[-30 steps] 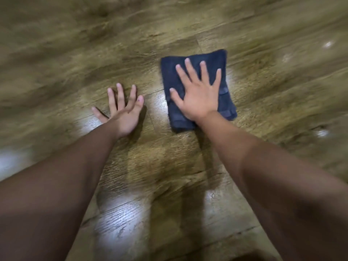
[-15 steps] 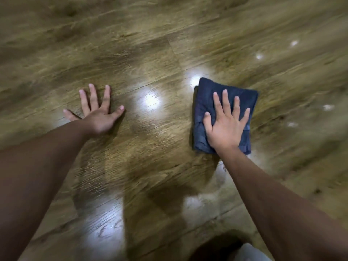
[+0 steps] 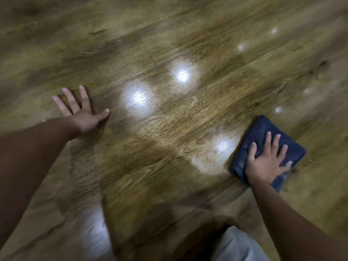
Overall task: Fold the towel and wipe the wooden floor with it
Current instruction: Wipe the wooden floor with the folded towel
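The left hand (image 3: 82, 113) lies at about 9 o'clock, palm down on the wooden floor (image 3: 169, 140), fingers straight and spread wide, thumb pointing toward 3 o'clock; it holds nothing. Between the two hands the boards are bare apart from bright patches of reflected light (image 3: 138, 98), one near the centre, one toward 12 o'clock and a paler one just left of the towel. Smaller glints sit toward 1 and 2 o'clock. At about 5 o'clock, at the bottom edge, a pale grey piece of clothing (image 3: 239, 247) shows, likely the person's knee. Nothing lies on the floor between the hands.

The folded dark blue towel (image 3: 263, 134) lies flat on the floor at about 4 o'clock, turned so one corner points toward 12 o'clock. The right hand (image 3: 267, 162) presses on its near half with straight, spread fingers, wrist toward 6 o'clock.

Compared with half a second ago, the towel and right hand have slid out to the right and nearer the person, and the towel has turned clockwise. The left hand stays planted on the floor, well apart from the towel. The whole picture is blurred by motion.

No label, brand or writing can be read on the towel or floor.
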Motion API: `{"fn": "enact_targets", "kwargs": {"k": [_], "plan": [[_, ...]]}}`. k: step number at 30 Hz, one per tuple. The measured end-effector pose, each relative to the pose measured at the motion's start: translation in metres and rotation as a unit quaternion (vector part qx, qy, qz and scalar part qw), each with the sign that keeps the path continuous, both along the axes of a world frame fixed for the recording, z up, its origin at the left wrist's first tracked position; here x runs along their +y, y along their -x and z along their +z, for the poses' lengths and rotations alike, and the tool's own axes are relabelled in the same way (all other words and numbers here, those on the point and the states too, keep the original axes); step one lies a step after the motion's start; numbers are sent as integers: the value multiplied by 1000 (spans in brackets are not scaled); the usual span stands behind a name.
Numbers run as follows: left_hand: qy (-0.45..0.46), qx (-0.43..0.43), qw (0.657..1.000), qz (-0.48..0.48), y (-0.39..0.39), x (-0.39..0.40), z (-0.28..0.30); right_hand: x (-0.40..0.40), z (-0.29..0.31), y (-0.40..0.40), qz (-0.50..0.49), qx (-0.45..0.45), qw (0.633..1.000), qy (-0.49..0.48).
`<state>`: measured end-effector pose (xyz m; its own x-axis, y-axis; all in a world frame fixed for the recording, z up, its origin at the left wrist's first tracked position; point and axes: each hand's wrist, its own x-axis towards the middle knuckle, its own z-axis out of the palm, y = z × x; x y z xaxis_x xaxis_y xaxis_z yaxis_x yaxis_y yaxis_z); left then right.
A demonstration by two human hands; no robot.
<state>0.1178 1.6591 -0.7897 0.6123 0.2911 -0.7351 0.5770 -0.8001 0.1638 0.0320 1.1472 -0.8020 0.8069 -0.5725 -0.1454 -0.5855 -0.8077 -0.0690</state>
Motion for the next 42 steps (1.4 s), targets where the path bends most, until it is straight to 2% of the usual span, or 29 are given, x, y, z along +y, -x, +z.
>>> {"fn": "enact_targets", "kwargs": {"k": [4,7,13,17,21,23,25,27,29,31,33,36,42], "plan": [[-15,-9,1000,-9,2,-2,-2,46,0,-6,-40,8,999,-1],[-20,-14,1000,-16,4,-3,-4,99,2,-5,-7,23,1000,-1],[-31,-26,999,-16,6,1,-9,267,-1,20,181,-17,983,-23],[-47,-36,998,-24,8,1,-12,363,-2,59,387,2,919,-68],[-41,-44,998,-10,7,0,-13,356,3,54,457,6,887,-60],[-36,-53,998,10,5,0,-6,330,5,34,505,-9,861,-64],[-26,-60,998,18,5,-6,-2,286,6,4,525,-23,850,-37],[-33,-61,998,11,5,-8,0,237,4,-32,491,-32,870,-3],[-39,-50,998,1,5,-8,1,184,3,-68,408,-21,912,19],[-38,-41,998,4,4,-7,2,134,6,-98,307,-6,952,16],[-36,-35,999,3,3,-6,4,102,10,-121,230,1,973,-4],[-25,-21,999,8,2,-8,10,103,7,-136,168,-18,986,-9],[-2,-24,999,20,1,-14,17,158,-4,-152,68,-9,998,11]]}}
